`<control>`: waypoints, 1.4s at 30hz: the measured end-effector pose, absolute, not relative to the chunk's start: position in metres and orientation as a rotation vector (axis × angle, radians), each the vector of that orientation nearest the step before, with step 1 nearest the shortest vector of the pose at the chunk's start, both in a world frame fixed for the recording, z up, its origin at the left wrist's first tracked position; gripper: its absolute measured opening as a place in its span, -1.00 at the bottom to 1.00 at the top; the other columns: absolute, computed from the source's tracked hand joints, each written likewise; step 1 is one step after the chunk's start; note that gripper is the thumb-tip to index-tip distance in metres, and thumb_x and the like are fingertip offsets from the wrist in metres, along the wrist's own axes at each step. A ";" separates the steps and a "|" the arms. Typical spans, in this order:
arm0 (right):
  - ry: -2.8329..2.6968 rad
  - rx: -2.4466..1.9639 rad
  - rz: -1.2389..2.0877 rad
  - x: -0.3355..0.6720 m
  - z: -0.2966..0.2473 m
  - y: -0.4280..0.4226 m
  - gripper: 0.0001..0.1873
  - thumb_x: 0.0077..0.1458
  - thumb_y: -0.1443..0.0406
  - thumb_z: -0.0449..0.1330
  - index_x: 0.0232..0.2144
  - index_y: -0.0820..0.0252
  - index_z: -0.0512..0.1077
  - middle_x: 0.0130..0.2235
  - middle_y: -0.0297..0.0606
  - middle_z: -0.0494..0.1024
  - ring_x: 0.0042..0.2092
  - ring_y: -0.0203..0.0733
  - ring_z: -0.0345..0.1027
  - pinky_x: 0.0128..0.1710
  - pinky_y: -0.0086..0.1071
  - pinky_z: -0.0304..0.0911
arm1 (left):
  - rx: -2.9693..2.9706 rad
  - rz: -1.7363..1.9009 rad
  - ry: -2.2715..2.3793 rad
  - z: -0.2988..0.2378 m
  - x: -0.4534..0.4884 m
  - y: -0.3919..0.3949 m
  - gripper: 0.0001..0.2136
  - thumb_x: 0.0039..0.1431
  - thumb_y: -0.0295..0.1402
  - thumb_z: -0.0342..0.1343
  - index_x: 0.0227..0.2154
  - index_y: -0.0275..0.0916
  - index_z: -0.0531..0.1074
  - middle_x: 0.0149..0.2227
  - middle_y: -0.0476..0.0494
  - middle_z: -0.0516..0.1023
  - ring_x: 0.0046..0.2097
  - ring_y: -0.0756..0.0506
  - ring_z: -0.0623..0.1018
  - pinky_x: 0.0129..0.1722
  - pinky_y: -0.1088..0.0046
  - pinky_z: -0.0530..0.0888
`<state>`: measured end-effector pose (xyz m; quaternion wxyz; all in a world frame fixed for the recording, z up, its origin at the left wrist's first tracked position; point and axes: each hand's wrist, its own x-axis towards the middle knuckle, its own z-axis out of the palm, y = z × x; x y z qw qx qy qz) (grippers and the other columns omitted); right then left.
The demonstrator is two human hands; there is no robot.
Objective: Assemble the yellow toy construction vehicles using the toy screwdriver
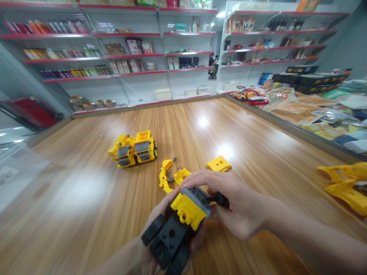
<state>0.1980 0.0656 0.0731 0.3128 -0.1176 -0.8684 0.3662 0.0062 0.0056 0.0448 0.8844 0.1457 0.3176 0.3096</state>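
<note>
**Hands point(163, 208) close on upturned toy truck point(172, 235) at near edge of tabletop point(86, 198)**

The left hand cups the toy truck from below, fingers wrapped around its side. The right hand point(237, 208) lies over the top with a short black tool point(220, 199) pinched between thumb and fingers. The truck is held just above the near edge of the tabletop, tilted, its black underside and fat black wheels turned up. A bright yellow block with a grey strip sits at its upper end.

Just beyond the hands lie loose yellow parts point(172, 176), a few small grey screws point(174, 159) and a flat yellow plate point(218, 164). Two finished yellow trucks point(133, 149) stand side by side farther out to the left, well apart from the hands. More yellow pieces point(345, 185) rest at the right edge.

The wood lies broad and bare to the left and far across the middle. A raised border point(286, 128) runs along the right side, with packaged goods point(301, 110) piled behind it. Store shelves point(126, 55) line the back wall.
</note>
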 end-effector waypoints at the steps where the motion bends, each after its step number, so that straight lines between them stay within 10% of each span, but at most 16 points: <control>1: -2.297 -0.314 0.962 0.199 0.074 0.066 -0.30 -0.13 0.53 0.14 0.12 0.14 0.25 0.02 -0.11 0.47 0.04 -0.06 0.41 0.06 -0.19 0.31 | 0.308 0.641 0.659 0.044 0.006 0.006 -0.39 0.14 0.17 -0.05 -0.45 -0.38 0.52 -0.70 -0.16 0.42 -0.68 -0.03 0.38 -0.67 0.50 0.31; 17: -2.379 -0.313 0.851 0.198 0.070 0.067 -0.24 -0.14 0.57 0.11 0.17 0.13 0.23 0.09 -0.11 0.46 0.10 -0.05 0.37 0.09 -0.17 0.30 | 0.345 0.759 0.661 0.029 0.002 0.001 -0.47 0.11 0.08 0.05 -0.29 -0.40 0.53 -0.57 -0.24 0.53 -0.58 -0.06 0.50 -0.60 0.52 0.39; 30: -2.529 -0.560 0.612 0.192 0.066 0.051 -0.14 0.02 0.32 0.26 0.32 0.18 0.03 0.36 0.08 -0.04 0.25 0.22 0.14 0.12 0.05 0.26 | 0.148 1.152 0.528 0.032 -0.001 0.001 -0.68 0.26 -0.14 0.04 -0.13 -0.25 0.54 -0.22 -0.20 0.67 -0.22 -0.10 0.65 -0.18 0.38 0.59; 35: -2.479 -0.595 0.557 0.186 0.058 0.053 -0.10 0.05 0.02 0.30 0.31 0.18 0.05 0.33 0.14 0.03 0.23 0.19 0.20 0.12 0.02 0.28 | 0.207 1.065 0.429 0.029 -0.002 -0.001 -0.60 0.32 -0.08 -0.05 -0.05 -0.25 0.52 -0.16 -0.20 0.66 -0.14 -0.14 0.64 -0.16 0.32 0.58; 42: -2.270 -0.560 0.503 0.184 0.049 0.057 -0.23 -0.05 0.26 0.35 0.21 0.20 0.25 0.21 -0.02 0.29 0.20 -0.03 0.26 0.13 -0.24 0.30 | 0.496 1.066 0.492 0.018 0.008 -0.003 -0.23 0.07 0.31 -0.16 0.03 -0.22 0.48 -0.12 -0.24 0.63 0.02 -0.28 0.55 -0.04 0.20 0.50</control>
